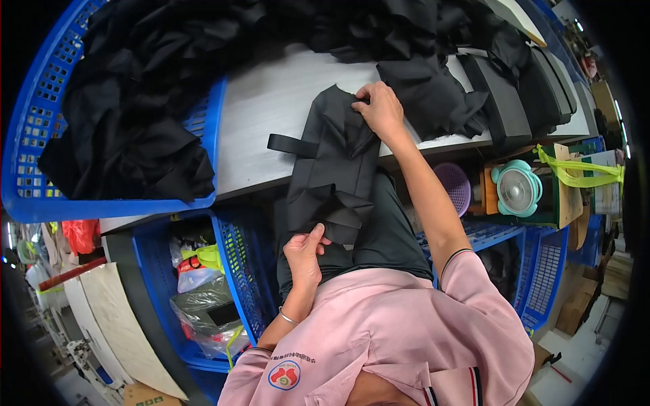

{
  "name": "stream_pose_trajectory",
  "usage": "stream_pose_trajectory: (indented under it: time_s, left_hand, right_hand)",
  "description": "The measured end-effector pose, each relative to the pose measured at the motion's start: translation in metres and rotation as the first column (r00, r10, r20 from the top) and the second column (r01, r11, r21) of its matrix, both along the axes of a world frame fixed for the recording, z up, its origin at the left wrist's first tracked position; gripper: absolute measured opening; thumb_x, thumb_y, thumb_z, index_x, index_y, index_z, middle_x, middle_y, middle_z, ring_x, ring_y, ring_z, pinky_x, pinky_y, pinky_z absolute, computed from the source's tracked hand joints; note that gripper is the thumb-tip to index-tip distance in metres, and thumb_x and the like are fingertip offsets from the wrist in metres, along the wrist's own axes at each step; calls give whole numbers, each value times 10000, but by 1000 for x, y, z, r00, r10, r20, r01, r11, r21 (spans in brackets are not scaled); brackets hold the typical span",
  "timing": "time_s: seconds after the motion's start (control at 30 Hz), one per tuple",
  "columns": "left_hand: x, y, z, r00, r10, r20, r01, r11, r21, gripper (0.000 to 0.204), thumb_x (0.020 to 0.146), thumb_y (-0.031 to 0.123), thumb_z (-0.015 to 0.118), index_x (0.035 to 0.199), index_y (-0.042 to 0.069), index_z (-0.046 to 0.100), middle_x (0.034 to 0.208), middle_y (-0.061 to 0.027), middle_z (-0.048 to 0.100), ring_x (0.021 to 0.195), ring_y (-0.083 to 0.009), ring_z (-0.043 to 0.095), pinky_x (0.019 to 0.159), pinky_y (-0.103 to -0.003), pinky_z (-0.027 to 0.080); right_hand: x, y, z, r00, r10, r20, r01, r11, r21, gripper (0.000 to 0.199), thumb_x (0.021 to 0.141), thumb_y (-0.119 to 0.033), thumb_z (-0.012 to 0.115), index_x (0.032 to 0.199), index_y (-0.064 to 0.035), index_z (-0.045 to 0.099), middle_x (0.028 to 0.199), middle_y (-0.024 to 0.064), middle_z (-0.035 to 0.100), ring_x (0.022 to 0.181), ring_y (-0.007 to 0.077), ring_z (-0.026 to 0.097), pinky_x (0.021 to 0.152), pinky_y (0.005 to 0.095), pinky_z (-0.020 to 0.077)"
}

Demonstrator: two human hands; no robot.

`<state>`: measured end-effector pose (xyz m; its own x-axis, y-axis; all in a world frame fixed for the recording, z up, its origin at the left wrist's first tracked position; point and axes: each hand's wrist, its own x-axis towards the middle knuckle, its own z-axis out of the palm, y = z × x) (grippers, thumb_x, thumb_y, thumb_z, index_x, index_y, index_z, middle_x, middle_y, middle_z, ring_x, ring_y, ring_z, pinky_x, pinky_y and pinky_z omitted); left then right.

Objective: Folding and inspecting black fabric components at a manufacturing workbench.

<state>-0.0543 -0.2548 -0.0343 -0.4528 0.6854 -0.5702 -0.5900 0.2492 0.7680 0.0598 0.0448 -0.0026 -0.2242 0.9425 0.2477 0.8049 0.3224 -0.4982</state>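
A black fabric piece [332, 159], sewn like a bag or pouch, stretches from the table edge down over my lap. A short black strap loop [292, 145] sticks out from its left side. My right hand [381, 111] pinches its upper right corner above the table. Lower down, my left hand [306, 254] holds the near left edge between thumb and fingers, close to a folded, puckered part of the cloth. The fingertips of both hands are partly hidden by the fabric.
A blue plastic basket [112, 208] heaped with black cloth stands at the left. More black fabric [433, 98] and flat dark pieces [497, 101] lie along the light grey table [254, 118]. Below are a blue crate [233, 271] of bagged items and a small turquoise fan [518, 189].
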Motion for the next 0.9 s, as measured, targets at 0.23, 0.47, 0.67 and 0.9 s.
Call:
stream_pose_trajectory:
  time_s: [0.23, 0.47, 0.67, 0.9]
  left_hand:
    - [0, 3, 0, 1000, -18, -17, 18, 1000, 6, 171, 852, 164, 798, 850, 15, 713, 691, -56, 680, 563, -81, 563, 520, -201, 384]
    - [-1, 1, 0, 998, -57, -26, 57, 998, -1, 175, 852, 176, 800, 849, 25, 710, 681, -43, 674, 563, -76, 563, 523, -206, 387]
    - [-1, 0, 3, 996, -80, -40, 80, 997, -9, 238, 857, 201, 800, 770, 36, 653, 659, -45, 667, 562, -83, 570, 531, -206, 399]
    - [10, -4, -6, 996, -36, 78, 27, 993, 116, 217, 904, 217, 752, 880, 31, 642, 854, -73, 700, 708, -115, 642, 654, -237, 492]
  right_hand:
    - [-3, 15, 8, 996, 6, -88, -24, 978, -209, 168, 728, -150, 797, 863, -77, 727, 989, 124, 662, 963, 312, 653, 795, 422, 522]
    - [0, 30, 4, 989, 147, -11, -144, 947, -286, 106, 779, -163, 739, 842, -84, 712, 999, 131, 650, 985, 324, 643, 818, 433, 509]
    - [-8, 24, -5, 995, 85, 48, -79, 991, -107, 136, 837, -187, 671, 792, -58, 666, 1011, 129, 639, 988, 354, 626, 851, 422, 489]
    - [-5, 34, 3, 995, 93, 33, -80, 955, -285, 92, 821, -156, 666, 871, -86, 699, 1070, 136, 634, 1060, 353, 592, 893, 457, 494]
